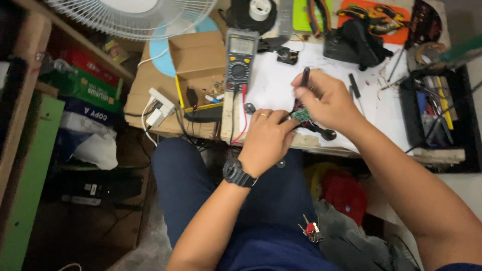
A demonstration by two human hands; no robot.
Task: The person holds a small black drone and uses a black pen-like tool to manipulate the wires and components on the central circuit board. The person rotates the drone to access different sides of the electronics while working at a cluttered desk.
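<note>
The small green circuit board (303,115), a flat rectangular piece with dark leads or wires trailing from it, sits between the two hands just above the front edge of the white-topped desk (273,83). The left hand (266,139), with a ring on one finger and a black wristwatch (238,173) on the wrist, is closed narrowly on the board's near edge, its fingers pinching it from the left. The right hand (324,100) is curled around a slim black pen-shaped tool (304,79), held upright with its lower end down at the board; the tip itself is hidden by the fingers. A black cable with a round black end (327,134) lies just beside the board on the right. Behind the left hand a yellow and grey handheld multimeter (240,57) lies on the desk, with red and black leads running down from it. To its left stands an open brown cardboard box (197,62), and a white fan grille (130,17) shows at the top. A black tray of tools (437,105) sits at the far right.
</note>
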